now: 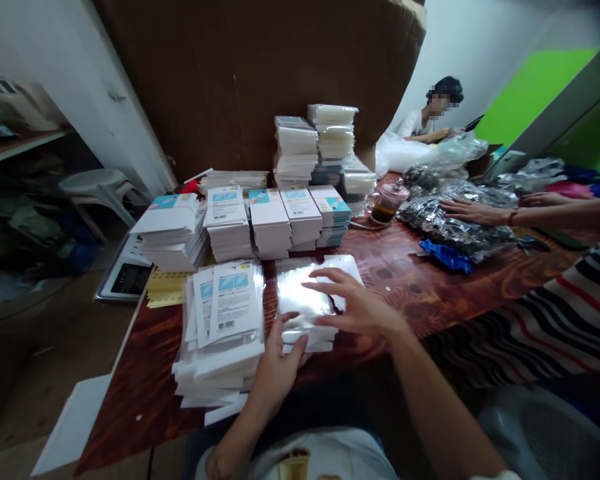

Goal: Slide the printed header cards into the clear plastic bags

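Cardboard sheet (pixel 260 80) stands upright along the far edge of the table (pixel 410 293), brown, taller than everything else on it. Table is dark red-brown wood grain.

Far-right part of the table: heap of black items in clear bags (pixel 455 220), with a co-worker's hand (pixel 473 212) lying flat on it and a second hand (pixel 543 199) just behind. Another person (pixel 433 113) sits beyond the far right corner.

Against the cardboard: two tall stacks of white packs (pixel 315 143). In front of them, a row of five shorter stacks of white cards with blue headers (pixel 250 223), running from the left edge toward the middle.

Near-left corner: sloppy pile of bagged cards (pixel 223 333), labels and barcodes facing up, some sliding off toward the near edge.

Just right of that pile, near edge, middle: small stack of clear glossy sleeves (pixel 305 300). Both hands are on it.
- Right hand (pixel 360 307): open, fingers spread, palm down on the top sleeve, pressing, not gripping.
- Left hand (pixel 277 363): at the stack's near-left corner, thumb on top, fingers curled under the edge, light pinch on the sleeves.

Smaller stuff: glass cup of dark tea (pixel 387 203) between the card stacks and the black bags; yellow sheet (pixel 165 288) at the left edge; blue bag (pixel 447 257) under the black heap.
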`<state>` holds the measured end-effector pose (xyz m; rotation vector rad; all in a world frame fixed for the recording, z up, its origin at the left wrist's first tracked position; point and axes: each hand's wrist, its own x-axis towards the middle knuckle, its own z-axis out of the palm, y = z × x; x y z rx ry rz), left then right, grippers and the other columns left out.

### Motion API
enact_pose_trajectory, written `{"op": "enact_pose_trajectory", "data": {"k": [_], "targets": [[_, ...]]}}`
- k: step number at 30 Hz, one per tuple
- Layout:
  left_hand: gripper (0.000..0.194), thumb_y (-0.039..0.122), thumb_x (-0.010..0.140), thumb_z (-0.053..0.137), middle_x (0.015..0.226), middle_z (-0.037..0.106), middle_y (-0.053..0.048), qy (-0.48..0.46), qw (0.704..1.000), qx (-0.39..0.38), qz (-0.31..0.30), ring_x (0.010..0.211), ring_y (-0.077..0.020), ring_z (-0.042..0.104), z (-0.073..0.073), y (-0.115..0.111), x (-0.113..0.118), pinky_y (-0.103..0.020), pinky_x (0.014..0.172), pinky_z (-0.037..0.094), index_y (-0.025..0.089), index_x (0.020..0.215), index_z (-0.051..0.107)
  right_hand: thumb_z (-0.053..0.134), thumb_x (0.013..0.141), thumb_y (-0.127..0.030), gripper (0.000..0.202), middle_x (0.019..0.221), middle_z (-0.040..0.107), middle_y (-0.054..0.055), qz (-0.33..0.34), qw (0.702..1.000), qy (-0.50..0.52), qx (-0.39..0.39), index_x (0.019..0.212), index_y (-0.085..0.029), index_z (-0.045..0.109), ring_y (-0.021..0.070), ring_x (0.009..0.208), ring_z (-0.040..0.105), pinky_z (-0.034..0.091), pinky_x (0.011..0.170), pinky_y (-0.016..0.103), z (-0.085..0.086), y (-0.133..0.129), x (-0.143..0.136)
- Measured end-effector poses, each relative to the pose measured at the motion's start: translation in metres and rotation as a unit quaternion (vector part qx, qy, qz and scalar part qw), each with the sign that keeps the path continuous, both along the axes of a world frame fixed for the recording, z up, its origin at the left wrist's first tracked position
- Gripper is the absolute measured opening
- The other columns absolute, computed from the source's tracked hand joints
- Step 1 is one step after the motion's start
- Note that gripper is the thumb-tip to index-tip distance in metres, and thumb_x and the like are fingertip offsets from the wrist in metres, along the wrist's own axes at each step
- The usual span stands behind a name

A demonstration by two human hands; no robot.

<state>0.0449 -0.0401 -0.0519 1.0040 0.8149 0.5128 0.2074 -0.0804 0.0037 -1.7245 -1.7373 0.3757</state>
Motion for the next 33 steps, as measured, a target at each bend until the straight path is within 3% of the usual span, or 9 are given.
{"op": "enact_pose_trajectory", "data": {"k": [3, 8, 10, 13, 15, 20, 24, 28, 33], "targets": [[0.074, 0.031, 0.071, 0.071, 0.148, 0.032, -0.002, -0.007, 0.999, -0.022, 0.023, 0.119, -0.0267, 0.051, 0.003, -0.003, 0.002, -0.034, 0.085, 0.054, 0.036, 0.135, 0.034, 0.081, 0.060, -0.034, 0.087, 0.146, 0.035, 0.010, 0.020, 0.989, -0.090, -0.114, 0.137, -0.026, 0.041, 0.0316, 0.134, 0.031, 0.032, 0.106, 0.046, -0.007, -0.037, 0.063], [0.084, 0.031, 0.074, 0.070, 0.149, 0.032, -0.002, -0.017, 0.998, -0.043, 0.035, 0.126, -0.0266, 0.045, 0.002, -0.003, 0.004, -0.033, 0.090, 0.052, 0.034, 0.143, 0.021, 0.050, 0.089, -0.029, 0.040, 0.130, 0.056, 0.006, -0.013, 0.983, -0.099, -0.153, 0.129, -0.025, 0.053, 0.0249, 0.118, 0.054, 0.044, 0.099, 0.041, -0.029, -0.063, 0.107], [0.086, 0.030, 0.072, 0.071, 0.149, 0.032, -0.003, -0.019, 0.997, -0.045, 0.054, 0.126, -0.0272, 0.045, 0.002, -0.004, 0.004, -0.033, 0.090, 0.051, 0.034, 0.143, 0.022, 0.042, 0.093, -0.024, 0.035, 0.121, 0.062, 0.006, -0.041, 0.988, -0.125, -0.079, 0.125, -0.025, 0.056, 0.0242, 0.113, 0.058, 0.046, 0.096, 0.042, -0.035, -0.068, 0.101], [0.088, 0.030, 0.071, 0.072, 0.152, 0.028, -0.001, -0.027, 0.995, -0.044, 0.089, 0.128, -0.0278, 0.042, 0.004, -0.006, 0.005, -0.032, 0.090, 0.052, 0.035, 0.143, 0.023, 0.043, 0.090, -0.013, 0.039, 0.116, 0.065, 0.008, -0.097, 0.974, -0.141, 0.148, 0.126, -0.023, 0.055, 0.0228, 0.108, 0.061, 0.047, 0.095, 0.042, -0.038, -0.083, 0.070], [0.087, 0.031, 0.071, 0.072, 0.144, 0.041, -0.006, -0.029, 0.995, -0.034, 0.090, 0.119, -0.0277, 0.052, 0.006, -0.006, 0.005, -0.033, 0.086, 0.053, 0.032, 0.143, 0.024, 0.042, 0.090, -0.011, 0.041, 0.120, 0.063, 0.010, -0.077, 0.958, -0.094, 0.261, 0.129, -0.023, 0.052, 0.0218, 0.110, 0.059, 0.049, 0.092, 0.040, -0.036, -0.099, 0.040], [0.079, 0.028, 0.070, 0.071, 0.118, 0.063, -0.014, 0.002, 0.999, 0.004, 0.053, 0.088, -0.0241, 0.067, 0.005, -0.004, 0.002, -0.037, 0.080, 0.053, 0.022, 0.138, 0.031, 0.042, 0.095, -0.019, 0.035, 0.116, 0.065, 0.009, 0.094, 0.966, -0.133, 0.199, 0.129, -0.022, 0.052, 0.0207, 0.113, 0.057, 0.050, 0.089, 0.037, -0.022, -0.123, -0.013], [0.072, 0.027, 0.072, 0.070, 0.127, 0.057, -0.012, -0.037, 0.997, -0.037, 0.060, 0.107, -0.0239, 0.060, 0.004, -0.004, 0.003, -0.036, 0.089, 0.050, 0.025, 0.133, 0.032, 0.031, 0.098, -0.021, 0.038, 0.121, 0.062, 0.009, 0.030, 0.968, -0.190, 0.163, 0.132, -0.023, 0.049, 0.0191, 0.116, 0.054, 0.048, 0.092, 0.036, -0.025, -0.121, -0.013], [0.087, 0.024, 0.070, 0.072, 0.142, 0.042, -0.004, -0.056, 0.994, -0.071, 0.060, 0.119, -0.0232, 0.052, 0.008, -0.005, 0.004, -0.032, 0.088, 0.051, 0.039, 0.139, 0.020, 0.027, 0.096, -0.017, 0.045, 0.128, 0.057, 0.007, 0.002, 0.971, -0.217, 0.104, 0.138, -0.025, 0.041, 0.0195, 0.119, 0.052, 0.050, 0.091, 0.035, -0.035, -0.115, -0.012], [0.052, 0.025, 0.073, 0.069, 0.113, 0.066, -0.009, -0.081, 0.992, -0.093, 0.006, 0.105, -0.0232, 0.061, 0.005, -0.003, 0.000, -0.032, 0.088, 0.050, 0.021, 0.121, 0.052, 0.032, 0.092, -0.014, 0.049, 0.127, 0.058, 0.009, -0.026, 0.971, -0.157, 0.181, 0.140, -0.025, 0.038, 0.0228, 0.118, 0.053, 0.053, 0.088, 0.038, -0.030, -0.124, -0.027]]}}
